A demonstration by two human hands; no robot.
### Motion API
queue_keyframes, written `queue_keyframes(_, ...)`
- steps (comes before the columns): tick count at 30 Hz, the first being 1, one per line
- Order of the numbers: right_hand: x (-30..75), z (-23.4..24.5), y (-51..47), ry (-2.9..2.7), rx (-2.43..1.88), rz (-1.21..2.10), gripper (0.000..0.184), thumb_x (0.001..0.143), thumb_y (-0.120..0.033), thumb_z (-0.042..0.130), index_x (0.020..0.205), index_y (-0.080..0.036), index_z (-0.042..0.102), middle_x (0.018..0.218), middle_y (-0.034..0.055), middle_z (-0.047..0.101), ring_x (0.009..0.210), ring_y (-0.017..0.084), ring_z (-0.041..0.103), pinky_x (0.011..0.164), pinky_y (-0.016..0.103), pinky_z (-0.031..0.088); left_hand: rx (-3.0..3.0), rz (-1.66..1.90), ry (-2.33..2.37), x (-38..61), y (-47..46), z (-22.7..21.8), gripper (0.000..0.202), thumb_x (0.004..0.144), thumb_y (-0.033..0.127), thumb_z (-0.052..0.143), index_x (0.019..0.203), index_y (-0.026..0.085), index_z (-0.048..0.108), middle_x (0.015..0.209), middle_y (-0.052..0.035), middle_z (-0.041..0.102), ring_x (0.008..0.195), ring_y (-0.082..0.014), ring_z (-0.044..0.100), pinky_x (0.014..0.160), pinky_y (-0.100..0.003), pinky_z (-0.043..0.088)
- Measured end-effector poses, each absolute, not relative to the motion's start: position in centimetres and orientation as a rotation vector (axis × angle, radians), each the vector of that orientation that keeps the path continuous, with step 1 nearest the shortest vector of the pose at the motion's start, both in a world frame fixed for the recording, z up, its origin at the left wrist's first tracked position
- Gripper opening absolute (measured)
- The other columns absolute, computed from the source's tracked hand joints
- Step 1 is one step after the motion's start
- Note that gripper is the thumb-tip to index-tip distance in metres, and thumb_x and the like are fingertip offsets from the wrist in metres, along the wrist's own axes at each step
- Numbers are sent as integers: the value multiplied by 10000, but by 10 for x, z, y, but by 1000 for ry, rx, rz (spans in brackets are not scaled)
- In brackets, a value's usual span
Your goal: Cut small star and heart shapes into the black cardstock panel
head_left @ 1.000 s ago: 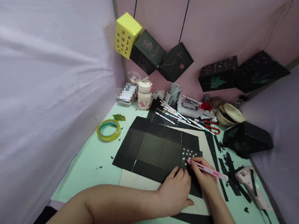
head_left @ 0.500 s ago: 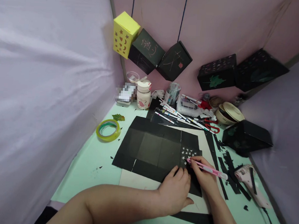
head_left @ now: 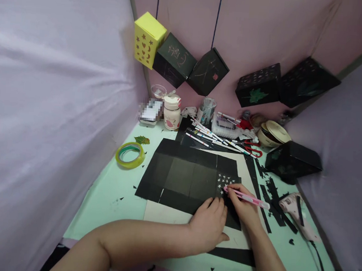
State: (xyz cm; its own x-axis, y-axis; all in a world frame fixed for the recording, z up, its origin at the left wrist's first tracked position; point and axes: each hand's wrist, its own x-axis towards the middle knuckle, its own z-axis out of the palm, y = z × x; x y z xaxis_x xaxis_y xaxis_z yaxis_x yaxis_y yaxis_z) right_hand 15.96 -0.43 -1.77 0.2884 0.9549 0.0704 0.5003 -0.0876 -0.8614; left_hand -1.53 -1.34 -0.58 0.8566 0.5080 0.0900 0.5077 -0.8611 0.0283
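Note:
A large black paper sheet point(head_left: 181, 177) with fold lines lies flat on a pale board point(head_left: 166, 213) on the mint-green table. Small white star cut-outs point(head_left: 225, 180) show near its right edge. My right hand point(head_left: 244, 208) pinches a pink craft knife point(head_left: 247, 198), its tip at the stars. My left hand point(head_left: 208, 230) rests palm down on the sheet just left of the knife, fingers curled and pressing the paper.
A yellow-green tape roll point(head_left: 130, 154) and a green leaf point(head_left: 142, 140) lie at the left. Markers point(head_left: 213, 138), red scissors point(head_left: 254, 151), jars and bowls crowd the back. A black box point(head_left: 292, 162), paper strips point(head_left: 272, 199) and a glue gun point(head_left: 297, 220) sit right. Paper boxes hang on the wall.
The view has shifted slightly, so everything sits a little higher and further left. Both hands keep the same places on the sheet, knife tip still at the stars.

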Motion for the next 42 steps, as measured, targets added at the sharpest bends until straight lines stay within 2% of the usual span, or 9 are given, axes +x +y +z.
queue_keyframes(4,160,-18,-5,-1330,-1703,685,242,843,-425,597,859,-192,657,804,52,697,746,213,646,695,315,508,2914,199,792,-24,-5,2,763,844,655,520,1338,75,483,1400,-159,483,1265,-276,441,1050,-369,330)
queue_keyframes(9,161,-17,-5,-1318,-1697,685,231,843,-420,596,855,-197,654,804,49,695,743,211,639,691,316,501,2885,226,755,-34,8,9,660,866,582,552,1330,118,476,1368,-122,513,1241,-251,464,1000,-342,376)
queue_keyframes(15,158,-12,-6,-1222,-1672,634,213,839,-399,588,830,-198,659,714,31,665,681,195,623,646,306,497,2874,220,730,-33,9,4,540,883,498,577,1252,106,535,1313,-136,542,1247,-284,443,976,-375,389)
queue_keyframes(21,155,4,-15,-1175,-1653,575,158,853,-349,588,835,-209,658,739,15,672,686,178,627,652,286,494,2844,258,713,-34,11,-1,517,901,455,565,1280,107,518,1302,-137,538,1223,-295,447,989,-403,382)
queue_keyframes(30,147,11,-22,-1215,-1678,653,153,868,-328,562,838,-213,658,758,18,681,717,184,642,672,285,500,2803,290,705,-33,14,0,472,918,424,545,1284,129,509,1292,-137,551,1225,-284,466,991,-416,405)
queue_keyframes(35,140,8,-11,-1210,-1683,626,145,855,-346,572,855,-215,634,763,17,676,698,180,638,651,283,500,2750,375,744,-34,17,-2,400,930,398,521,1200,105,554,1276,-172,560,1221,-290,483,996,-424,432)
queue_keyframes(38,136,3,-6,-1229,-1699,575,148,846,-353,586,803,-215,617,724,12,663,667,175,626,622,278,486,2753,403,748,-34,19,-5,379,933,390,517,1155,90,578,1276,-187,556,1242,-300,463,1021,-438,419)
queue_keyframes(42,134,-5,-5,-1271,-1748,494,176,849,-337,575,714,-224,579,653,-1,638,614,166,598,597,277,462,2763,381,732,-35,21,-4,366,923,378,542,1156,99,588,1257,-167,572,1231,-296,460,1024,-442,414)
